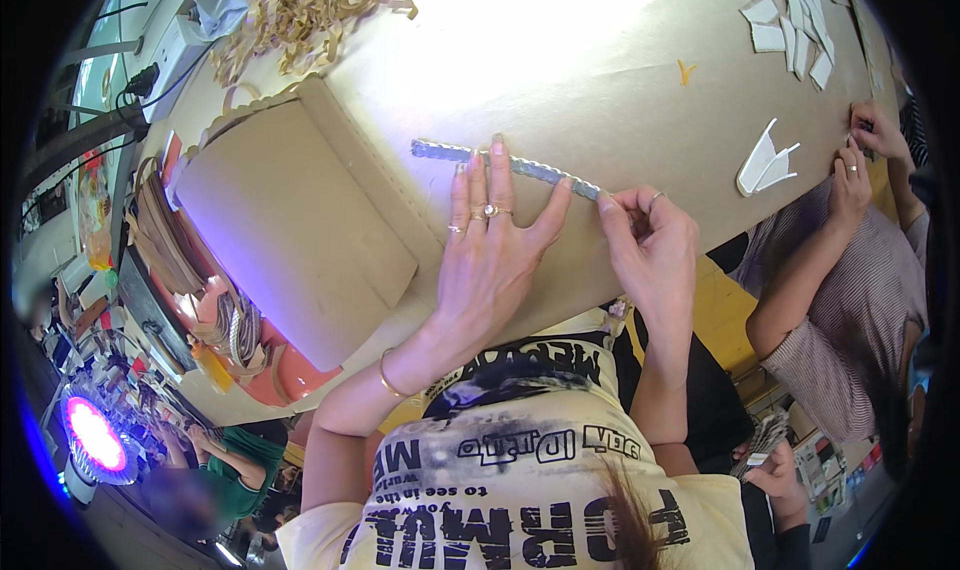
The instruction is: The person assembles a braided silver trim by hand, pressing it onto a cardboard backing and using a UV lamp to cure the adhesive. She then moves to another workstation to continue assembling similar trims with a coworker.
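A narrow silver-grey strip (440, 151) with a wavy, braided-looking edge lies slantwise on the brown paper-covered table. My left hand (490, 245) rests flat over it, fingers stretched and spread, with the fingertips pressing on its middle and the thumb near its right part. At the strip's right end, my right hand (655, 250) pinches the tip between thumb and forefinger; the other fingers curl in. Left of my left hand lies a cardboard piece (280, 220) with a folded border.
Tan curled strips (290, 20) are heaped at the far left. White pieces (790, 30) lie far right, with a white cut piece (768, 160) closer. A red tray (300, 375) holds coiled cords. A co-worker's hands (855, 165) work at the right edge. A lamp (95, 440) glows lower left.
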A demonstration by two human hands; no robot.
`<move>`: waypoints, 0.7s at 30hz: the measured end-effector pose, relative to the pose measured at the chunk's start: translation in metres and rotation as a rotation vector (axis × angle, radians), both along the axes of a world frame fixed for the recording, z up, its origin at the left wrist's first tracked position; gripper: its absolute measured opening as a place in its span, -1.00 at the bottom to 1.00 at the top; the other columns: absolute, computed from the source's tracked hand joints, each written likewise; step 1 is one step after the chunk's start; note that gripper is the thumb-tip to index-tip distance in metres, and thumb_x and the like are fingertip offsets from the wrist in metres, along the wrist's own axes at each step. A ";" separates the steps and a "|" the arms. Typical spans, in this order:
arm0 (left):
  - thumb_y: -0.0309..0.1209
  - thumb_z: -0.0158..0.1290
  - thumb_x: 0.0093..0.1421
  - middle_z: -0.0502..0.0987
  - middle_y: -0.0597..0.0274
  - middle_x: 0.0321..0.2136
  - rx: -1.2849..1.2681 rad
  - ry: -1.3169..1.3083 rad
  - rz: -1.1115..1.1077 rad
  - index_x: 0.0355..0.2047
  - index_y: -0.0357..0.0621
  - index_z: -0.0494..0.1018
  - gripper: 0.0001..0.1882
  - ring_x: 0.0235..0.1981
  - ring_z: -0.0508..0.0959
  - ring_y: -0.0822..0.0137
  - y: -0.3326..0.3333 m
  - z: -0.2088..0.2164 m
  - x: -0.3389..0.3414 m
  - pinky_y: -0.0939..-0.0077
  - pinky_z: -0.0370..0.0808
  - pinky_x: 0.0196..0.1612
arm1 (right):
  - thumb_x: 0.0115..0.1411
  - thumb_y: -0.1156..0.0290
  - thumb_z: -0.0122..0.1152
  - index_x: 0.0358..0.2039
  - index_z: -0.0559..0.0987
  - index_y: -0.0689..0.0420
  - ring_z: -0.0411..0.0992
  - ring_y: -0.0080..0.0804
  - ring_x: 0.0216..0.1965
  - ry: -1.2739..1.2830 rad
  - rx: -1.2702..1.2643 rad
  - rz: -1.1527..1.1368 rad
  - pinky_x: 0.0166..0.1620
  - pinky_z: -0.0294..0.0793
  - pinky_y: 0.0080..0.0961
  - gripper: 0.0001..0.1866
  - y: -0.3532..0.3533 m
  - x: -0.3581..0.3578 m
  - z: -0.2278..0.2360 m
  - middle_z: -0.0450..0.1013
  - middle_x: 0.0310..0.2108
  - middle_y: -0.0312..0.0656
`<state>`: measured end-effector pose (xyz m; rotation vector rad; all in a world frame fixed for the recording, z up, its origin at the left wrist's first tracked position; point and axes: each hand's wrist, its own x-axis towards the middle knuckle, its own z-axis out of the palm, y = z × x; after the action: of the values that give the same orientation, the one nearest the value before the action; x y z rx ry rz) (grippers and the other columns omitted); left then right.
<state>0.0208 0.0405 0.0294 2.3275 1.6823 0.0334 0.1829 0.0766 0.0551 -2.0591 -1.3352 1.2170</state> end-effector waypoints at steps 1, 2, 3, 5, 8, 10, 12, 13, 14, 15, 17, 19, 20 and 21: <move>-0.39 -0.02 0.15 0.06 -0.51 0.25 -0.004 0.012 -0.004 0.27 0.24 0.22 -0.37 0.23 0.24 -0.30 0.000 0.000 0.000 0.02 0.07 0.32 | 0.14 0.45 0.22 -0.48 0.57 0.36 0.31 -0.62 -0.67 -0.006 -0.004 0.001 -0.56 0.30 -0.60 -0.81 0.000 0.000 0.000 0.42 -0.70 -0.21; -0.34 0.02 0.17 0.03 -0.50 0.26 -0.028 0.008 0.004 0.26 0.29 0.22 -0.38 0.25 0.20 -0.32 0.000 0.000 0.001 -0.03 0.04 0.32 | 0.14 0.45 0.22 -0.48 0.57 0.36 0.30 -0.61 -0.68 -0.009 -0.001 0.000 -0.56 0.30 -0.60 -0.81 0.000 0.000 0.000 0.42 -0.70 -0.20; -0.29 0.06 0.18 -0.01 -0.48 0.28 -0.050 0.004 0.012 0.26 0.34 0.23 -0.39 0.26 0.17 -0.34 0.000 0.000 0.001 -0.08 0.02 0.32 | 0.14 0.45 0.22 -0.48 0.57 0.35 0.30 -0.60 -0.68 -0.012 0.003 0.000 -0.56 0.30 -0.59 -0.81 0.000 -0.001 0.000 0.41 -0.71 -0.20; -0.30 0.05 0.19 -0.02 -0.49 0.28 -0.050 0.016 0.005 0.27 0.36 0.22 -0.38 0.26 0.16 -0.36 0.000 0.000 0.001 -0.12 0.01 0.31 | 0.13 0.44 0.22 -0.49 0.57 0.34 0.30 -0.58 -0.69 -0.023 0.007 0.001 -0.55 0.30 -0.58 -0.81 0.000 -0.001 -0.001 0.40 -0.72 -0.20; -0.41 -0.05 0.16 0.03 -0.54 0.25 0.004 0.062 -0.038 0.30 0.31 0.16 -0.33 0.24 0.21 -0.36 0.000 0.000 0.001 -0.14 0.04 0.30 | 0.13 0.44 0.21 -0.51 0.57 0.33 0.31 -0.55 -0.70 -0.043 0.012 0.007 -0.55 0.31 -0.56 -0.81 -0.001 -0.002 -0.002 0.39 -0.73 -0.20; -0.41 -0.05 0.17 0.03 -0.54 0.25 0.014 0.094 -0.057 0.31 0.35 0.15 -0.33 0.24 0.20 -0.39 0.000 0.000 0.002 -0.20 0.04 0.29 | 0.12 0.44 0.21 -0.52 0.57 0.32 0.31 -0.53 -0.70 -0.051 0.012 0.016 -0.54 0.32 -0.54 -0.81 -0.001 -0.002 -0.003 0.38 -0.74 -0.20; -0.40 -0.06 0.17 0.04 -0.55 0.24 0.018 0.085 -0.047 0.30 0.38 0.16 -0.34 0.24 0.19 -0.40 0.000 0.000 0.003 -0.22 0.05 0.28 | 0.12 0.43 0.22 -0.52 0.57 0.31 0.32 -0.51 -0.71 -0.052 0.019 0.016 -0.54 0.32 -0.53 -0.81 -0.001 -0.002 -0.003 0.38 -0.74 -0.20; -0.40 -0.06 0.17 0.04 -0.55 0.24 0.010 0.083 -0.045 0.30 0.39 0.16 -0.34 0.24 0.18 -0.41 0.000 0.000 0.003 -0.23 0.05 0.28 | 0.12 0.42 0.22 -0.52 0.57 0.31 0.32 -0.51 -0.71 -0.059 0.018 0.017 -0.53 0.33 -0.53 -0.81 -0.002 -0.002 -0.003 0.38 -0.74 -0.20; -0.40 -0.06 0.17 0.04 -0.55 0.24 0.019 0.083 -0.042 0.30 0.39 0.16 -0.34 0.24 0.18 -0.41 0.000 0.000 0.003 -0.23 0.04 0.28 | 0.12 0.42 0.22 -0.52 0.57 0.30 0.33 -0.50 -0.71 -0.060 0.024 0.017 -0.53 0.33 -0.52 -0.80 -0.002 -0.002 -0.004 0.38 -0.74 -0.20; -0.40 -0.06 0.18 0.05 -0.55 0.24 0.019 0.087 -0.040 0.30 0.39 0.15 -0.34 0.24 0.18 -0.40 0.000 0.000 0.004 -0.24 0.04 0.28 | 0.12 0.41 0.22 -0.52 0.57 0.30 0.33 -0.49 -0.71 -0.065 0.030 0.019 -0.53 0.33 -0.51 -0.80 -0.002 -0.002 -0.005 0.38 -0.74 -0.20; -0.41 -0.07 0.18 0.05 -0.55 0.24 0.020 0.092 -0.035 0.29 0.40 0.16 -0.34 0.25 0.17 -0.40 -0.001 -0.001 0.004 -0.26 0.04 0.28 | 0.11 0.40 0.22 -0.53 0.57 0.29 0.34 -0.46 -0.71 -0.071 0.041 0.023 -0.53 0.34 -0.50 -0.80 -0.003 -0.002 -0.007 0.38 -0.74 -0.20; -0.43 -0.07 0.18 0.06 -0.54 0.24 0.021 0.092 -0.028 0.28 0.42 0.18 -0.35 0.25 0.17 -0.40 -0.002 -0.001 0.005 -0.28 0.03 0.27 | 0.10 0.39 0.23 -0.54 0.57 0.28 0.36 -0.42 -0.71 -0.077 0.053 0.029 -0.53 0.35 -0.48 -0.80 -0.004 -0.001 -0.008 0.39 -0.74 -0.19; -0.42 -0.06 0.19 0.03 -0.53 0.25 -0.003 0.094 -0.014 0.27 0.42 0.20 -0.37 0.26 0.14 -0.40 -0.003 -0.001 0.005 -0.29 -0.03 0.28 | 0.09 0.39 0.22 -0.54 0.57 0.27 0.38 -0.38 -0.70 -0.085 0.055 0.046 -0.52 0.37 -0.46 -0.80 -0.004 -0.001 -0.009 0.40 -0.73 -0.17; -0.42 -0.06 0.21 0.00 -0.52 0.26 -0.024 0.094 -0.001 0.26 0.43 0.23 -0.39 0.28 0.11 -0.41 -0.003 -0.001 0.006 -0.29 -0.08 0.29 | 0.08 0.39 0.22 -0.55 0.56 0.27 0.41 -0.34 -0.69 -0.095 0.062 0.060 -0.52 0.39 -0.44 -0.80 -0.004 -0.001 -0.010 0.41 -0.72 -0.15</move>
<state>0.0265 0.0374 0.0283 2.3465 1.7148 -0.0966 0.1819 0.0731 0.0453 -2.0704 -1.4693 1.1005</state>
